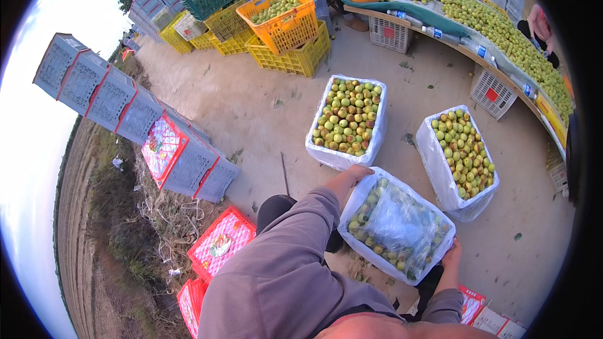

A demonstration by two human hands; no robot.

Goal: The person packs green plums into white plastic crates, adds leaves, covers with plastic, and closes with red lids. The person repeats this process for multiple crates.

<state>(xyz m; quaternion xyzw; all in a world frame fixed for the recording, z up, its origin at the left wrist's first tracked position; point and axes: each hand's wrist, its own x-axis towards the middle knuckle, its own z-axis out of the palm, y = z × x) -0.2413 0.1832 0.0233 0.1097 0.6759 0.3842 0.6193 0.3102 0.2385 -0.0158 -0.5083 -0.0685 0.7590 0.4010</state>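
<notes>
Between my hands is a white plastic-lined crate [357,212], tilted, full of green fruit that look like jujubes. A see-through plastic sheet [397,220] lies over much of the fruit. My left hand [357,174] grips the crate's far left rim. On the near right side, my right hand [451,256] is closed on its edge, with the fingers partly hidden. Just beyond stands an uncovered lined crate [344,116] heaped with green and reddish-brown fruit. A similar crate [465,157] of fruit is to the right.
Stacked printed boxes [113,100] and red-topped boxes [221,243] line the left. Orange [286,22] and yellow crates [301,56] are piled at the back. A long sorting table [452,19] covered in fruit curves along the right, with people seated behind it.
</notes>
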